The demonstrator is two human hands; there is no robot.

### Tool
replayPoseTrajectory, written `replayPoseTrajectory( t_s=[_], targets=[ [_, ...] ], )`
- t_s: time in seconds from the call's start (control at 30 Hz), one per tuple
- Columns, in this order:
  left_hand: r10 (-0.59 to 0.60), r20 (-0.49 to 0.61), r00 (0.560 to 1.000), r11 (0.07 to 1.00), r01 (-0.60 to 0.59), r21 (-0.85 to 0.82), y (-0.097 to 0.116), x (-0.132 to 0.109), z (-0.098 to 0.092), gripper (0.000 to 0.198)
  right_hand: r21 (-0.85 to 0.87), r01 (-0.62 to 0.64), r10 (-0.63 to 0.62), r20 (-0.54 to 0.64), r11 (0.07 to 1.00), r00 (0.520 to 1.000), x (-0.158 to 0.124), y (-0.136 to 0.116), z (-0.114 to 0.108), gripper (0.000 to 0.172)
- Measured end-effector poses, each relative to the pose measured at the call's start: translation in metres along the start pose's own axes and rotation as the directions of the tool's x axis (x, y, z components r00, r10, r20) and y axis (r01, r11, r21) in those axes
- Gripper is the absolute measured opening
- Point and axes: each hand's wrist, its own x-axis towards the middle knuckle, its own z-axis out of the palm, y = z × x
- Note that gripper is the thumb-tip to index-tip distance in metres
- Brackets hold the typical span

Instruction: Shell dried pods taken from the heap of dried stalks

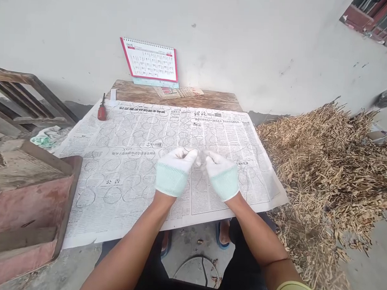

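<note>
Both my hands wear white knit gloves with pale green cuffs. My left hand [176,167] and my right hand [220,171] meet above the middle of a wide newspaper sheet [117,159] that covers a small wooden table [170,95]. The fingers of both are curled in and pinched together around something small and pale, which I cannot make out. A pattern of thin wire loops [109,193] lies flat across the newspaper under and around my hands.
A red-handled tool [102,110] lies at the sheet's far left corner. A desk calendar [150,62] leans on the white wall behind. A heap of dry stalks [325,175] fills the right. A reddish wooden tray [29,207] and a wooden frame [30,97] stand left.
</note>
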Motion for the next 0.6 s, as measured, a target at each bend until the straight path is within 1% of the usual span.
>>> replayPoseTrajectory(
  t_s=[0.07,0.17,0.23,0.33,0.47,0.53,0.6],
  targets=[
    [0.015,0.008,1.000,1.000,-0.015,0.000,-0.001,0.000,0.001,0.025,-0.011,-0.014,0.014,0.007,1.000,1.000,0.001,0.002,0.000,0.033],
    [0.024,0.028,0.999,1.000,-0.024,-0.006,-0.003,0.000,0.001,0.025,-0.047,0.023,-0.023,0.004,0.999,1.000,0.003,0.005,0.000,0.034],
    [0.037,0.039,0.999,0.999,-0.037,-0.002,-0.003,-0.002,0.002,0.026,-0.082,0.082,-0.084,-0.015,0.993,0.996,0.002,0.007,-0.001,0.035],
    [0.027,0.066,0.997,1.000,-0.027,-0.008,-0.003,-0.003,0.002,0.026,-0.180,0.186,-0.196,-0.044,0.966,0.980,-0.001,0.009,-0.003,0.036],
    [-0.007,0.135,0.991,0.997,0.018,-0.081,-0.007,0.003,0.001,0.025,-0.349,0.236,-0.257,-0.013,0.907,0.966,-0.001,0.010,-0.004,0.040],
    [-0.020,0.191,0.981,0.989,0.047,-0.141,-0.009,0.006,0.000,0.026,-0.394,0.255,-0.277,0.002,0.883,0.961,0.000,0.011,-0.005,0.040],
    [-0.025,0.222,0.975,0.979,0.069,-0.193,-0.009,0.009,-0.002,0.027,-0.420,0.283,-0.309,0.007,0.862,0.951,0.002,0.012,-0.005,0.040]
  ],
)
